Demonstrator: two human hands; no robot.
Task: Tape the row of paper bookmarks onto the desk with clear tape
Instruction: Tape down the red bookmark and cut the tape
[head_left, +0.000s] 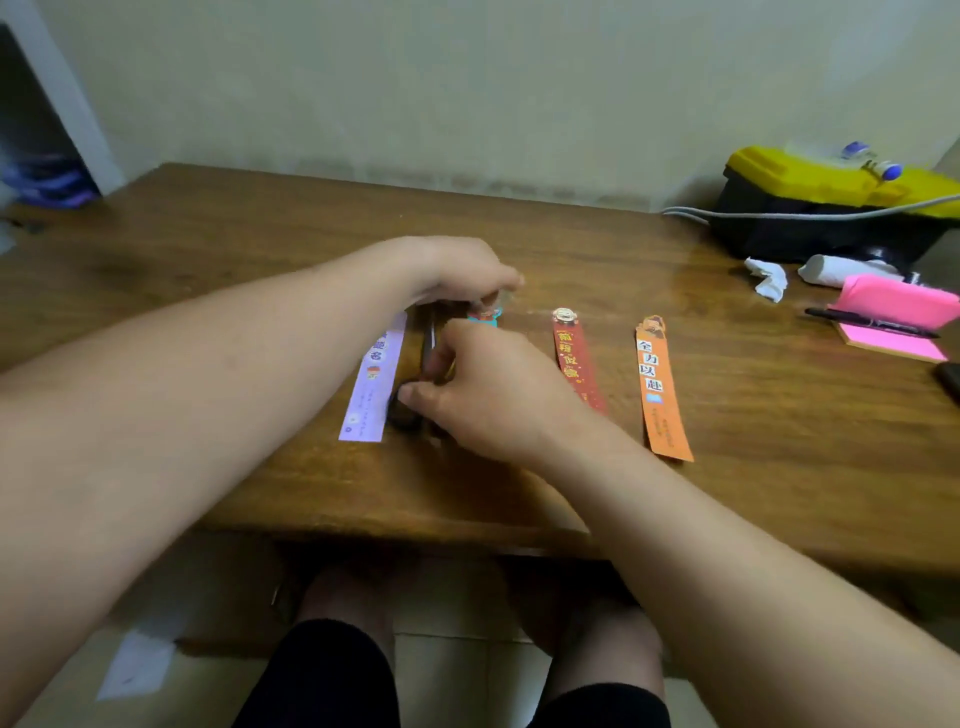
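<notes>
home room | wooden desk (519, 234), plain wall (467, 78), toolbox (831, 208), sticky notes (893, 322)

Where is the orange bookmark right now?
The orange bookmark lies flat on the desk at the right end of the row, just right of the red bookmark, untouched by either hand.

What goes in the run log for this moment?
stage: taping | left hand: above teal bookmark | right hand: holding dark object | red bookmark: untouched

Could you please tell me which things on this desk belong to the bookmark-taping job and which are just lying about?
Job: lilac bookmark; teal-topped bookmark, mostly hidden by the hands; red bookmark; orange bookmark; desk.

Lying about: yellow-lidded toolbox; crumpled tissue; pink sticky notes; black pen.
</notes>
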